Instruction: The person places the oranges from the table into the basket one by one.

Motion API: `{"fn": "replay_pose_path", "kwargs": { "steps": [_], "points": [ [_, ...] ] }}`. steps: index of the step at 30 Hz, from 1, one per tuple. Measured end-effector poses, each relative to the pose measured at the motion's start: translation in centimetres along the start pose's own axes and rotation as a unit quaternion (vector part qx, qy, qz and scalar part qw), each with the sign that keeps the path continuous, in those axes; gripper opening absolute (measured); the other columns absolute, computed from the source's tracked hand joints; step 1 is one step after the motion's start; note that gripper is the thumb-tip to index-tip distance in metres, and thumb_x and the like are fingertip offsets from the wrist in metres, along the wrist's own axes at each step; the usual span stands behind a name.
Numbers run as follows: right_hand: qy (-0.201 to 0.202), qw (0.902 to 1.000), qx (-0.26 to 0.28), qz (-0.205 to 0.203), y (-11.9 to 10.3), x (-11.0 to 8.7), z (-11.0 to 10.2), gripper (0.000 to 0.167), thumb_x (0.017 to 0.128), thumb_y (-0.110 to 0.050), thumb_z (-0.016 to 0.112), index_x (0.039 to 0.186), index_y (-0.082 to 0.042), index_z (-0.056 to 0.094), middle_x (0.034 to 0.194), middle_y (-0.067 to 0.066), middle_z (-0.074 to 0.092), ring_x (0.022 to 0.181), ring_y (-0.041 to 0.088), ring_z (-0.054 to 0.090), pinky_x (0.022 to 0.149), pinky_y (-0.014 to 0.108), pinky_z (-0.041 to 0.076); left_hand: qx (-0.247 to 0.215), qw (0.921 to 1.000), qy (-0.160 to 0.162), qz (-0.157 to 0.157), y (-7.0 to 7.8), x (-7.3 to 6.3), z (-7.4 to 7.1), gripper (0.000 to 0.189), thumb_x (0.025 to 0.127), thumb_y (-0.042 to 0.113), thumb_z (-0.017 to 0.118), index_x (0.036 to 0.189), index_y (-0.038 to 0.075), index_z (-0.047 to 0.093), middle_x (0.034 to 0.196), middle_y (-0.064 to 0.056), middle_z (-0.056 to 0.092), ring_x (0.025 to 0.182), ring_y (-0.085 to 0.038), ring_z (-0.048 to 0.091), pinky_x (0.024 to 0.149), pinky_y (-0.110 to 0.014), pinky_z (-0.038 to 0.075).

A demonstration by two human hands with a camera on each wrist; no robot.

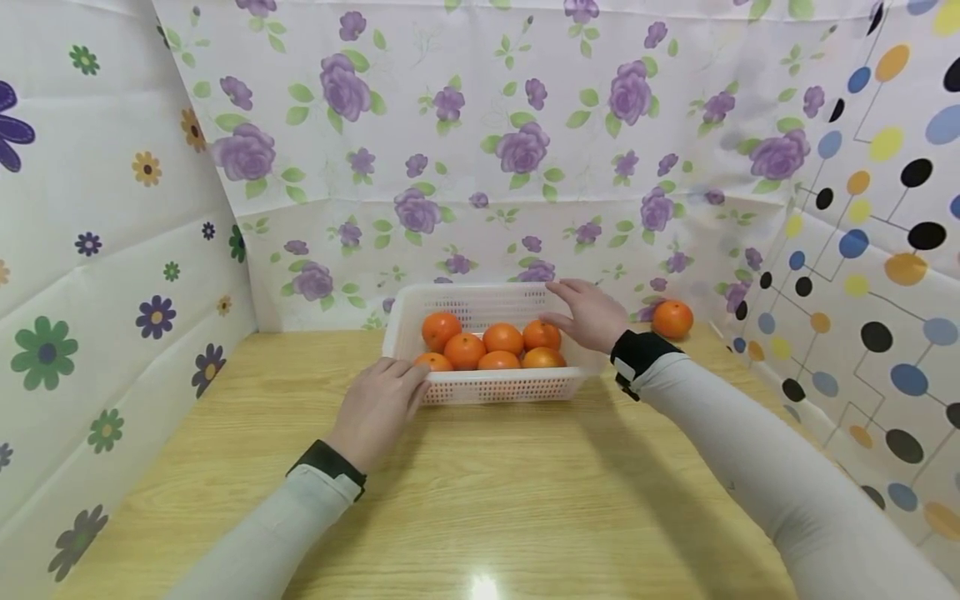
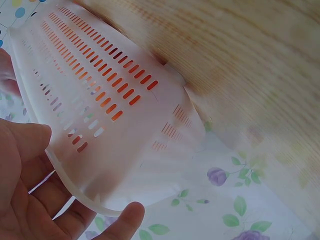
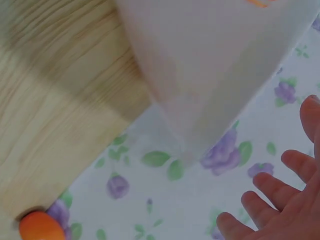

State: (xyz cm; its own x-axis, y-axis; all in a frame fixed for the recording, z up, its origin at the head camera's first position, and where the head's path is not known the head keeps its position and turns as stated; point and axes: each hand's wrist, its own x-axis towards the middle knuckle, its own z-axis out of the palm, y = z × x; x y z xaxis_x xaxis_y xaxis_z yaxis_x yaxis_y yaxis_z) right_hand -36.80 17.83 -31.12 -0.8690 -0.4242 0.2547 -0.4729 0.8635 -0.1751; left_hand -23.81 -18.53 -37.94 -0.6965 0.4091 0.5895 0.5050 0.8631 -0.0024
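A white perforated plastic basket (image 1: pixel 498 390) holding several oranges (image 1: pixel 465 351) stands on the wooden table near the back cloth. At its front left corner, my left hand (image 1: pixel 378 408) grips the rim; in the left wrist view the thumb (image 2: pixel 35 140) lies against the outer wall and the other fingers go round the edge. My right hand (image 1: pixel 596 317) hovers over the right end of the basket with spread fingers. The right wrist view shows those fingers (image 3: pixel 272 190) apart from the basket wall (image 3: pixel 175 60), with nothing between them.
A single orange (image 1: pixel 672 319) sits on the table at the back right, outside the basket. Floral cloth (image 1: pixel 450 167) hangs along the back edge, with patterned sheets at the left (image 1: pixel 120 275) and right (image 1: pixel 862 275). The wooden tabletop (image 1: pixel 480 483) stretches toward me.
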Motion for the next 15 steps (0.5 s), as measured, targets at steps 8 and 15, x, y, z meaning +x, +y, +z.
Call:
{"fn": "replay_pose_path", "kwargs": {
  "steps": [8, 15],
  "points": [
    [-0.001, 0.9997, -0.012, 0.023, 1.5, -1.5, -0.7, 0.069, 0.114, -0.039, 0.064, 0.168, -0.002, 0.041, 0.168, 0.033, 0.039, 0.155, 0.054, 0.037, 0.129, 0.067, 0.029, -0.003, 1.0000, 0.003, 0.002, 0.0, 0.0, 0.0, 0.024, 0.106, 0.020, 0.079, 0.126, 0.008, 0.078, 0.112, -0.007, 0.079, 0.107, -0.030, 0.071, 0.096, -0.047, 0.062],
    [0.007, 0.9990, -0.027, 0.036, 2.6, -2.6, -1.3, 0.070, 0.115, -0.040, 0.062, 0.169, -0.001, 0.041, 0.169, 0.034, 0.038, 0.155, 0.054, 0.036, 0.128, 0.068, 0.030, -0.012, 0.9999, 0.007, 0.002, 0.0, -0.1, 0.0, 0.025, 0.105, 0.021, 0.080, 0.126, 0.007, 0.078, 0.112, -0.008, 0.079, 0.108, -0.031, 0.071, 0.098, -0.048, 0.061]
  ]
}}
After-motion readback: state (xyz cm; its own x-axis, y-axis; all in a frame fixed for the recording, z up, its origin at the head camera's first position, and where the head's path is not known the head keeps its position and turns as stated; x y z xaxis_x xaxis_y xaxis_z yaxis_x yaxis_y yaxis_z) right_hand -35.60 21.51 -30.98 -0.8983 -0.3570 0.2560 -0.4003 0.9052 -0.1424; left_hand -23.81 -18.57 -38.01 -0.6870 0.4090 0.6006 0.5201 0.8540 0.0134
